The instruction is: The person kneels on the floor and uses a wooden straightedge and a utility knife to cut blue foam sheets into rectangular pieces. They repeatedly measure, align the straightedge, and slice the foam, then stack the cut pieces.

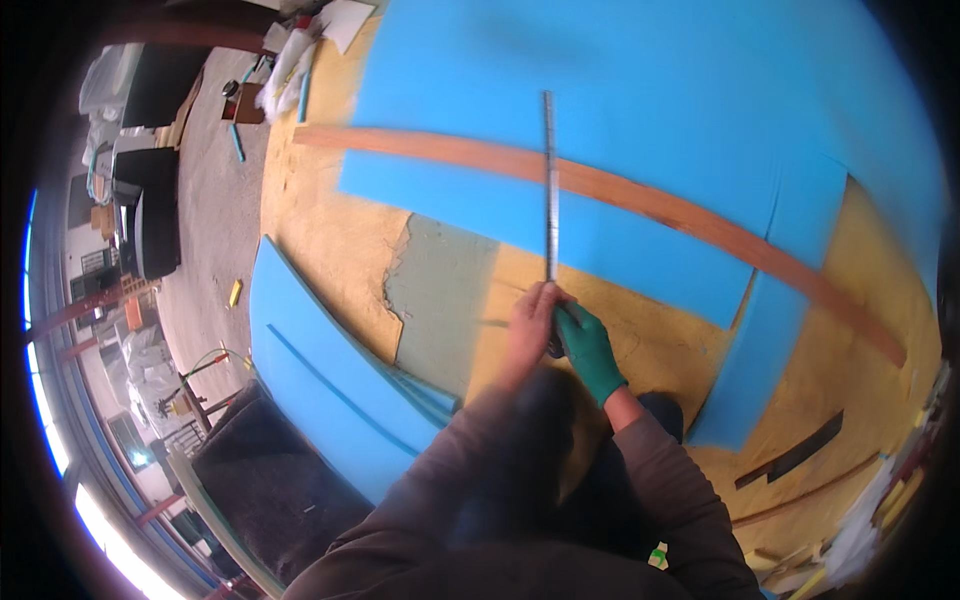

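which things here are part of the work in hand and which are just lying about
Seemingly in use:
silver measuring strip, held by left hand and green-gloved right hand
large blue sheet
reddish-brown strip

Seemingly just lying about:
yellow object on the floor
dark strip, lower right
brown box, upper left

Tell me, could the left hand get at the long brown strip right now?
Probably, with a lean forward: the brown strip lies open ahead, only the metal tape crossing it. But the left hand seems to hold that tape, so it may need to let go first.
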`<control>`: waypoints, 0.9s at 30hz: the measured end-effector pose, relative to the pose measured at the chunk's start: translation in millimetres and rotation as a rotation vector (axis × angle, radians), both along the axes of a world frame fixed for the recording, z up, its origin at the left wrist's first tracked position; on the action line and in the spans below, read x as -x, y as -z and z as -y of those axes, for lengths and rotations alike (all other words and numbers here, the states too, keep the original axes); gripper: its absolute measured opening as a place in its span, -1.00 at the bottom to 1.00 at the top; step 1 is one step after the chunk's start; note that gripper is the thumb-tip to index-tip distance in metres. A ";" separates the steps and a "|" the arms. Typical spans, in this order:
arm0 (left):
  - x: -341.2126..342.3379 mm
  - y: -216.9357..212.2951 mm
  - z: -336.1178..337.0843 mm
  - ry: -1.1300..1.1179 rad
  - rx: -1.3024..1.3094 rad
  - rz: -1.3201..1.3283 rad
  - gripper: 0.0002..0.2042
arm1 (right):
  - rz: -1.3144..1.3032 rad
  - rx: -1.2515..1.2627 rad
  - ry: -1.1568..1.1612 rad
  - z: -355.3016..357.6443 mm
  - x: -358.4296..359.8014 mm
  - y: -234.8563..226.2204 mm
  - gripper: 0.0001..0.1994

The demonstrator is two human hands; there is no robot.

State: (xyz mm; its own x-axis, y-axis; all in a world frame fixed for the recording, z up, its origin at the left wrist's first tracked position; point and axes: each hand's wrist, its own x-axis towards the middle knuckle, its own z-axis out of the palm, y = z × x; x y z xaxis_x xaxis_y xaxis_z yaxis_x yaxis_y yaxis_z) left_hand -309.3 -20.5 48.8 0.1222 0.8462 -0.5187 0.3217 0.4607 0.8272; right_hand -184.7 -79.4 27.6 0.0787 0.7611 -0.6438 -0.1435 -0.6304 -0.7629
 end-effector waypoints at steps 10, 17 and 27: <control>197.4 49.4 -64.6 -0.237 -0.034 -0.086 -0.68 | 1.403 -0.563 -0.440 -105.5 -168.9 33.1 -0.34; 231.1 65.2 -82.0 -0.142 -0.051 -0.257 -0.64 | 1.417 -0.600 -0.559 -113.5 -184.9 55.6 -0.44; 238.2 69.5 -77.7 -0.089 -0.074 -0.368 -0.64 | 1.520 -0.763 -0.596 -155.6 -150.3 46.1 -0.47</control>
